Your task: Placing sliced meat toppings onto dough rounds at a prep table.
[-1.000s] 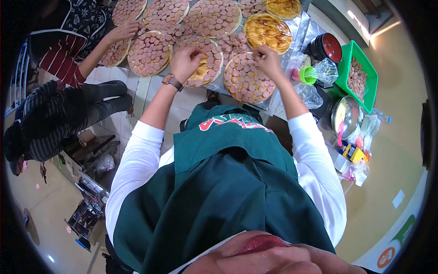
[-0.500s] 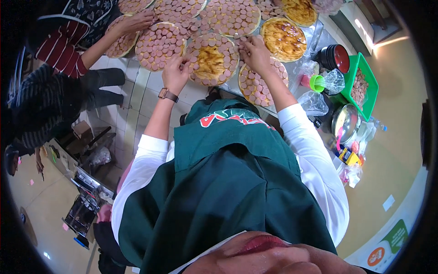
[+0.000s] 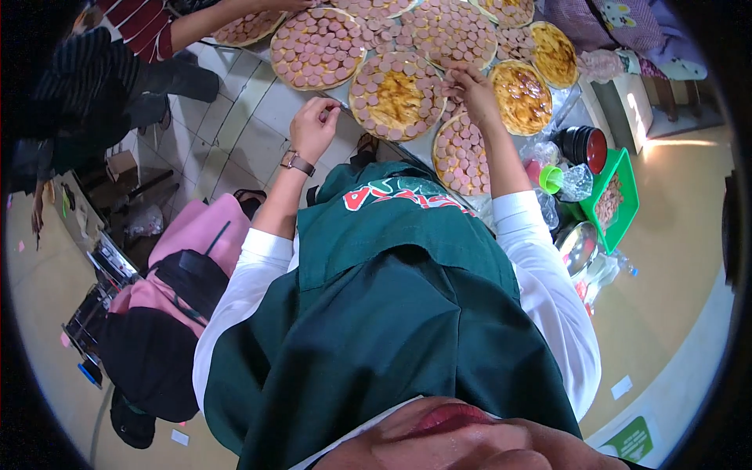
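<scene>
A round pizza (image 3: 399,102) lies in front of me, ringed with pink sausage slices, its browned middle bare. Off its left edge, my left hand (image 3: 315,128) is closed with curled fingers; what they hold, if anything, is hidden. My right hand (image 3: 475,95) pinches at the pizza's right edge, close to loose sausage slices (image 3: 452,108); whatever is between its fingertips is too small to make out. Under my right forearm lies a smaller-looking, partly hidden pizza (image 3: 460,155) covered in slices. Another slice-covered pizza (image 3: 317,48) sits to the left.
Two browned pizzas without slices (image 3: 520,97) (image 3: 554,55) lie at the right. Beyond them stand dark bowls (image 3: 581,147), a green cup (image 3: 551,179) and a green basket (image 3: 624,205) of slices. A co-worker's arm (image 3: 223,22) reaches over the far left pizzas. Another person in pink (image 3: 205,227) is behind at left.
My view has shifted, so the table sits further up and right. My left hand has drawn away from the pizza's left edge. My right hand stays at its right edge.
</scene>
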### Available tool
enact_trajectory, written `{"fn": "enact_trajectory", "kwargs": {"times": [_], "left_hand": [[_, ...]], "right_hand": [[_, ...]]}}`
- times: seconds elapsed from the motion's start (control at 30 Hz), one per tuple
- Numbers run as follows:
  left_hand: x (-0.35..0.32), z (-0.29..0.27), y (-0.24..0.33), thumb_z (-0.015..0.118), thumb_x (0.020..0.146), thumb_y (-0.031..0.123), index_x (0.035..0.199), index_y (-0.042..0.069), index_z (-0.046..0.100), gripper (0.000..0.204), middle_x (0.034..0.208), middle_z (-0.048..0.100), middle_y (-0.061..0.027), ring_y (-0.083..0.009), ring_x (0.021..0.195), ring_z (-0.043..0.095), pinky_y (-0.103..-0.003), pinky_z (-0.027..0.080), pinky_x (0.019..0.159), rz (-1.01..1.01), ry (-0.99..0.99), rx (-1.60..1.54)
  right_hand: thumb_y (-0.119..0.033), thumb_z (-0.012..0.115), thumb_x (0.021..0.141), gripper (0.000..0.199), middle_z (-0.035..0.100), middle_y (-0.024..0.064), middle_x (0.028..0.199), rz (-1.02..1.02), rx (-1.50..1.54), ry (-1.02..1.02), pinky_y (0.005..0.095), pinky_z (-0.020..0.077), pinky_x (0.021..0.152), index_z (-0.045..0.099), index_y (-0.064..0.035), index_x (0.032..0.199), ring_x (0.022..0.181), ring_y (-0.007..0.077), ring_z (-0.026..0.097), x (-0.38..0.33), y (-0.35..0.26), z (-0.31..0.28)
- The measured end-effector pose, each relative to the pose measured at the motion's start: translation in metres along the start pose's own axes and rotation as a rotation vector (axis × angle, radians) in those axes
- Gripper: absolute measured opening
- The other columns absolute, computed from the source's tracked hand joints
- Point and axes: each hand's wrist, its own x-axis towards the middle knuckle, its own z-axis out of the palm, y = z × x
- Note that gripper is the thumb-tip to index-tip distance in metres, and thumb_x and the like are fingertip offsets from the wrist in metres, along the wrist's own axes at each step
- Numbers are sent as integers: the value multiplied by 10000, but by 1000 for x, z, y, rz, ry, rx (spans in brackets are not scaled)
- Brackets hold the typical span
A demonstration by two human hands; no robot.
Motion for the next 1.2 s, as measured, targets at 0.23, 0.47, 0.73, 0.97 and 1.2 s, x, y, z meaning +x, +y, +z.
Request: {"fn": "enact_trajectory", "kwargs": {"times": [0.23,0.47,0.73,0.97,1.2], "left_hand": [[-14,-7,-6,660,823,136,881,98,672,70,820,635,-45,-192,639,611,-313,492,578,-38,22,-36],[-32,-5,-12,648,801,105,855,94,653,56,823,631,-43,-244,758,617,-364,489,667,103,-9,-1],[-36,2,-13,639,828,115,904,96,656,80,881,637,-38,-227,759,636,-375,474,704,168,-64,39],[-34,4,-7,642,807,105,940,111,658,134,962,613,-21,-236,938,582,-379,461,781,284,-127,129],[-31,14,1,648,792,109,982,120,664,191,1044,588,-42,-257,968,556,-381,454,812,387,-121,148]], "right_hand": [[-86,678,840,221,687,92,908,98,-277,-351,272,535,707,683,4,1041,762,183,657,-10,29,67],[-126,744,753,199,695,127,865,-255,-852,-325,320,516,723,724,-61,940,786,207,668,-10,54,98],[-128,730,752,188,684,129,834,-360,-934,-308,325,511,693,724,-52,923,755,233,660,-9,56,101],[-177,742,734,220,676,118,823,-108,-963,-269,338,507,681,689,-48,903,751,239,654,-26,55,97],[-191,703,761,184,635,104,906,-413,-1047,-24,400,495,712,676,-96,915,805,294,621,-14,56,58]]}}
